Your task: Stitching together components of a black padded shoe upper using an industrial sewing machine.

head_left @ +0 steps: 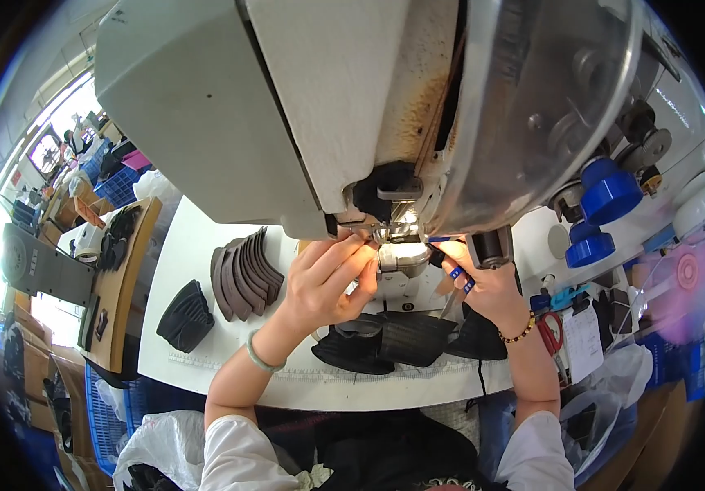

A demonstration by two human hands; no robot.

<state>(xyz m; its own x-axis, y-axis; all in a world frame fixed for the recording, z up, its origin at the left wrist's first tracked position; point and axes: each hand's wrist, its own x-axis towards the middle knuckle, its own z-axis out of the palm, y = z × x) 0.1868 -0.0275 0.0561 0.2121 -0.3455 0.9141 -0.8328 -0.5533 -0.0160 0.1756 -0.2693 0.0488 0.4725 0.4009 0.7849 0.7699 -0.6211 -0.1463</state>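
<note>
My left hand (332, 278) is closed in a pinch at the sewing machine's needle area (401, 233), and whatever its fingertips hold is hidden. To the right of the metal sewing arm (408, 260), my right hand (487, 288) curls its fingers around a small blue-and-metal tool (456, 272); its exact kind is hard to make out. Below both hands, black ribbed fabric pieces (414, 339) lie joined in a row along the table's near edge. A fan of dark brown curved pieces (246, 274) and a black stack (185, 317) rest left of my left hand.
The grey machine head (205, 114) hangs low over the white table (180, 368). Blue thread-stand parts (610, 192) stand at the right, above red-handled scissors (550, 331). A wooden bench (135, 286) and blue basket (107, 417) are at the left.
</note>
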